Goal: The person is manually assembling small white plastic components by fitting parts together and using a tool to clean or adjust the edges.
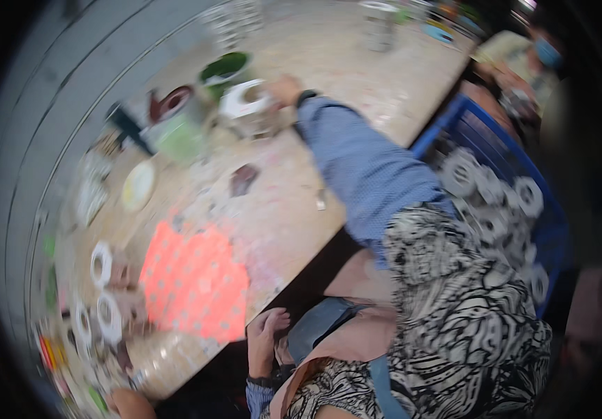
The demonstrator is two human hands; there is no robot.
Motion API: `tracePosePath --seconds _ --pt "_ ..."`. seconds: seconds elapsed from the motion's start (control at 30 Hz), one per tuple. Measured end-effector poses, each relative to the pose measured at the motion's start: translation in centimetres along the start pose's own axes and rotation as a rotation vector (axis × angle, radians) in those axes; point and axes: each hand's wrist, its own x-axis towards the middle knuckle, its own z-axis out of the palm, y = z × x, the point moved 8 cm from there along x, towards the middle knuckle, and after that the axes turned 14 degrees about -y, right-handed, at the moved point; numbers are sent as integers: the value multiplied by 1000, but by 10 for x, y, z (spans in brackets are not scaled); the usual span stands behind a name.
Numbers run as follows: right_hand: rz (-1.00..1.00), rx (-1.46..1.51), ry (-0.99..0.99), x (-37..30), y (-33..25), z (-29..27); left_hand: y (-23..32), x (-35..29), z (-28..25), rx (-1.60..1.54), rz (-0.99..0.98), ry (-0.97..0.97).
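My right hand [285, 91], on an outstretched blue sleeve, is closed at the side of a white hexagonal piece with a round hole in its top [251, 105]. Blur hides how its fingers sit. Just behind that piece stands a green-lined cup [225, 70]. My left hand [267, 329] is at the table's near edge, fingers loosely out, holding nothing that I can see. Beside it lies a bright orange-pink sheet with pale dots [196, 283]. A small dark brown piece [244, 179] lies farther in on the table [294, 237].
A blue crate [559, 230] on my right holds several white ring-topped pieces [489, 185]. More hexagonal pieces [109, 314] stand at the left. Tubs and a brown roll [174, 105] line the wall side. Another person [524, 63] sits at the far right; someone's bare arm [130, 403] shows lower left.
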Motion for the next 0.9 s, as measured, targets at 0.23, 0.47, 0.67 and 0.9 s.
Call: tracePosePath --seconds 0.23,0.47,0.67,0.9 --pt "78 53 174 -108 -25 -21 -7 -3 -7 -49 -35 -4" --pt "292 -364 704 -389 134 -184 -12 30 48 27 -76 -171" --pt "988 -775 564 -594 221 -220 1 44 76 69 -73 -229" --pt "1014 -996 353 -613 281 -227 19 54 104 158 -21 -271"
